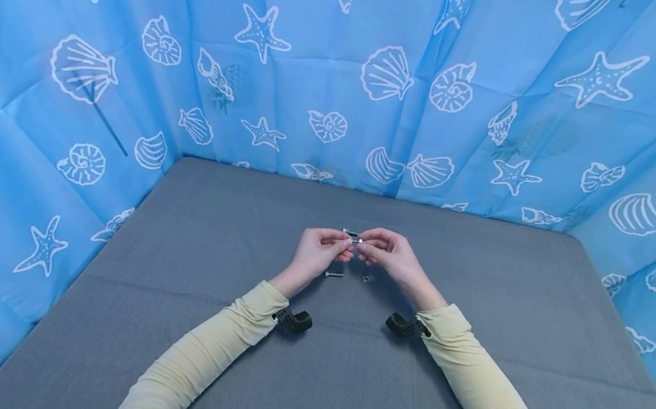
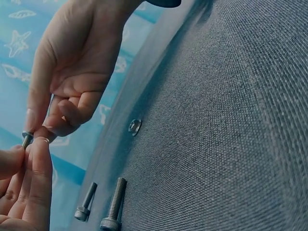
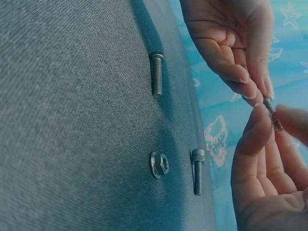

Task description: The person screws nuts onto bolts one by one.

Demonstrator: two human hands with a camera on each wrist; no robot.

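Observation:
Both hands meet above the table with a small metal bolt [image 3: 268, 103] between them. My left hand [image 1: 316, 252] pinches the bolt's shank between thumb and fingers. At the bolt's other end, thumb and fingers of my right hand [image 1: 393, 258] pinch a small flanged nut [image 2: 28, 134], mostly hidden by the fingertips. On the table close below the hands lie a socket-head bolt [image 3: 157, 76] and a loose flange nut [image 3: 159, 165]. Just beyond the fingers lies another bolt [image 3: 198, 173], with a collar right under its head.
A grey cloth-covered table [image 1: 344, 382] spreads under both arms. Blue curtains [image 1: 330, 76] with white shell and starfish prints stand along its back and sides. Each wrist carries a black strap mount [image 1: 294, 321].

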